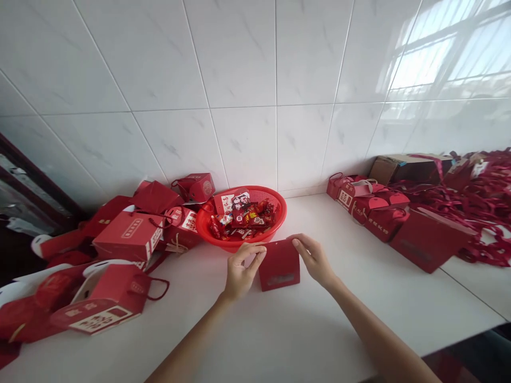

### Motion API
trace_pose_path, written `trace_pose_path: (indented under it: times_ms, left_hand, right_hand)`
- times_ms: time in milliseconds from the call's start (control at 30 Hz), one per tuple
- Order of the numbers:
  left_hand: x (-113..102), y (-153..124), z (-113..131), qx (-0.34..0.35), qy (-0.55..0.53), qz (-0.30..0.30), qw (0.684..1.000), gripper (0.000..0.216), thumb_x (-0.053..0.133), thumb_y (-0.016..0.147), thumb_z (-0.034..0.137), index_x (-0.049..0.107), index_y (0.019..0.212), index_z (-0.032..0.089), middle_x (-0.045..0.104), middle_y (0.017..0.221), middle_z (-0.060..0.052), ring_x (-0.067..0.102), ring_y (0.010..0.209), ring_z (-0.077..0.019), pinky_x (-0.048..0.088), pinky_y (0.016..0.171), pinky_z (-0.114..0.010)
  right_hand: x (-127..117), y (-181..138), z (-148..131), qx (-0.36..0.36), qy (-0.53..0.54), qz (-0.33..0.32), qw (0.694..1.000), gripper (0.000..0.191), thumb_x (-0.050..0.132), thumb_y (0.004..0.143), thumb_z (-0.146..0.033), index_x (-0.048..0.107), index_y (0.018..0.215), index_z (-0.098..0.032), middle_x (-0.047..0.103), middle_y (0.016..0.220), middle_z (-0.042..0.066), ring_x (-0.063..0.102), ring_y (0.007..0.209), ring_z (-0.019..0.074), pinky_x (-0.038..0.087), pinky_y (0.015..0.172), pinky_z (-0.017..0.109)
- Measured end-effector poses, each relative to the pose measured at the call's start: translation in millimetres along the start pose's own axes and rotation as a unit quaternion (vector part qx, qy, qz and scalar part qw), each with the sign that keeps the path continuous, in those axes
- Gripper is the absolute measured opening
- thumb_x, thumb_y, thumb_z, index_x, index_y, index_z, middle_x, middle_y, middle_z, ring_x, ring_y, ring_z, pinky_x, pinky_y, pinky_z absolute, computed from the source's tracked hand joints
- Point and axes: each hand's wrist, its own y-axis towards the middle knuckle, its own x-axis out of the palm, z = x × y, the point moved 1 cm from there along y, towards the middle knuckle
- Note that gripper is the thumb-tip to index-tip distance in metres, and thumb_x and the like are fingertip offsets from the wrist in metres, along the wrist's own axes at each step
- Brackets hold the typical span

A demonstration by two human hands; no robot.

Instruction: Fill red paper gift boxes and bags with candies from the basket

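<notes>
A small dark red gift box [280, 266] stands on the white table in front of me, its plain side facing me. My left hand [241, 268] pinches the box's top left corner between thumb and fingers. At the top right corner, my right hand [313, 258] grips the upper edge the same way. The far side of the box and what is inside it are hidden. Just behind it sits a red plastic basket [203, 227] holding wrapped candies [243, 221] and a printed card.
Several red gift boxes [130, 234] crowd the left side, some with open flaps and cord handles. More red boxes [381, 221] line the right, beside a brown cardboard box [407, 169] and a heap of dark red ribbons [483, 202]. A tiled wall [243, 69] rises behind the table.
</notes>
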Motion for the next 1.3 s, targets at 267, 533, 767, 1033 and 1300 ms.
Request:
trace_pose_path:
  times_ms: [267,533,767,1033,1300]
  left_hand:
    - [11.6,-35.1,-10.9,-0.028,0.042,-0.050,0.997,0.029,0.055,0.092,0.043,0.073,0.103,0.024,0.067,0.117,-0.009,0.063,0.110,-0.0241,0.053,0.098,-0.040]
    - [22.7,-42.2,-37.9,-0.023,0.079,-0.071,0.994,0.022,0.063,0.083,0.034,0.077,0.098,0.025,0.058,0.135,-0.011,0.051,0.132,-0.0302,0.044,0.111,-0.049]
    - [22.1,-33.6,-54.0,-0.053,0.082,-0.080,0.992,0.017,0.060,0.080,0.032,0.075,0.081,0.023,0.070,0.110,-0.010,0.066,0.109,-0.0280,0.052,0.100,-0.047]
    - [21.8,-35.7,-42.0,-0.022,0.070,-0.062,0.995,0.016,0.057,0.079,0.019,0.073,0.077,0.019,0.071,0.095,-0.008,0.069,0.095,-0.0218,0.055,0.091,-0.039]
    - [19.0,-41.8,-44.5,-0.040,0.048,-0.033,0.997,0.018,0.058,0.075,0.008,0.073,0.076,0.017,0.073,0.086,-0.005,0.069,0.083,-0.0174,0.056,0.078,-0.029]
  right_hand:
    - [-8.0,2.4,3.4,-0.066,-0.035,-0.034,0.997,0.032,0.039,0.101,-0.044,0.059,0.098,-0.020,0.068,0.094,0.006,0.062,0.082,0.0169,0.051,0.076,0.030]
    - [-55.5,16.5,15.8,-0.053,-0.151,0.208,0.965,0.029,0.044,0.094,-0.045,0.062,0.090,-0.023,0.064,0.078,0.004,0.056,0.070,0.0185,0.047,0.069,0.031]
    - [-134.6,13.5,57.3,0.036,-0.203,0.421,0.883,0.041,0.040,0.089,-0.054,0.063,0.097,-0.020,0.068,0.088,0.010,0.062,0.076,0.0232,0.048,0.073,0.034]
    - [-145.4,17.4,86.9,0.142,-0.242,0.406,0.870,0.056,0.049,0.077,-0.039,0.056,0.122,-0.005,0.064,0.118,0.027,0.060,0.108,0.0348,0.043,0.097,0.047]
    - [-151.0,16.7,121.8,0.184,-0.205,0.427,0.861,0.076,0.060,0.067,-0.027,0.039,0.136,-0.001,0.052,0.129,0.028,0.046,0.125,0.0413,0.034,0.107,0.054]
